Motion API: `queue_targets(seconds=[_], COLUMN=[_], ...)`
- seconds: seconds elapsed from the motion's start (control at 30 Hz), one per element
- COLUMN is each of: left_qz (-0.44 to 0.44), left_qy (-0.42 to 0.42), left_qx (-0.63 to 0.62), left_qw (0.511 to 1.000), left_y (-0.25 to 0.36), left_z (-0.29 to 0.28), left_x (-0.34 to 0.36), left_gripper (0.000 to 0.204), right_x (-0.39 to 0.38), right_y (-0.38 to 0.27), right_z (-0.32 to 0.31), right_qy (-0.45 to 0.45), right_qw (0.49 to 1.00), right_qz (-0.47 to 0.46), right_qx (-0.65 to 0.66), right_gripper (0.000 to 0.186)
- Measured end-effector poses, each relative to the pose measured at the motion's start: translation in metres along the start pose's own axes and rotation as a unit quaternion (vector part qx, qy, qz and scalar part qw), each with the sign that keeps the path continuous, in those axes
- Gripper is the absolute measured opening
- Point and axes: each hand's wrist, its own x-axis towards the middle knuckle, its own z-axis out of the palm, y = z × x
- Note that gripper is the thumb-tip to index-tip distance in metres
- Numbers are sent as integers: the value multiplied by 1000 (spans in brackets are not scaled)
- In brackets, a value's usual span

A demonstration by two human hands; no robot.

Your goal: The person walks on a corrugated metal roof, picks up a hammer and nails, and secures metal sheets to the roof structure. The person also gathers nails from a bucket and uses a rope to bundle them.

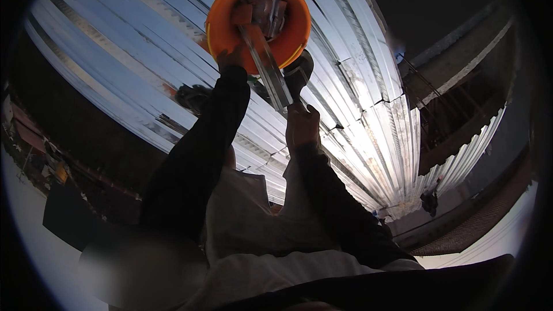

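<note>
An orange bucket point(300, 29) with a yellow rim sits at the upper middle, its mouth facing me. My left hand point(230, 57) is at its near left rim, fingers bent over the edge in shadow. Out of the bucket toward me slants a long, silvery metal bar point(265, 66), an orange-brown piece at its far end. My right hand point(303, 124) is closed at the bar's near end. Inside the bucket lie several pinkish and pale items point(269, 11), too dim to name. Just beyond my right hand is a dark rounded shape point(298, 74), possibly a shoe.
Ribbed metal decking point(351, 80) spreads under and around the bucket, glaring bright on the right. Its right edge borders a dark opening with rods point(455, 109). Dark ground point(86, 115) lies beyond the left edge. A dark object point(193, 98) rests left of my left arm.
</note>
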Motion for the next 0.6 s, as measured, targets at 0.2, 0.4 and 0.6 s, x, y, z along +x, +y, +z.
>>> queue_targets(seconds=[0.2, 0.4, 0.6], left_qz=[-157, -236, -48], left_qy=[13, 30, 150], left_qx=[-214, -217, -25], left_qw=[964, 947, 987], left_y=[-9, -23, -112], left_z=[-32, -81, -150], left_x=[-38, -100, -163], left_gripper=[53, 51, 27], right_x=[2, 18, 12], right_y=[6, -14, -25], right_z=[10, 10, 11], right_qy=[-16, -84, -142], right_qw=[946, 945, 971], right_qz=[146, 169, 138], right_qx=[289, 268, 134], right_gripper=[32, 25, 32])
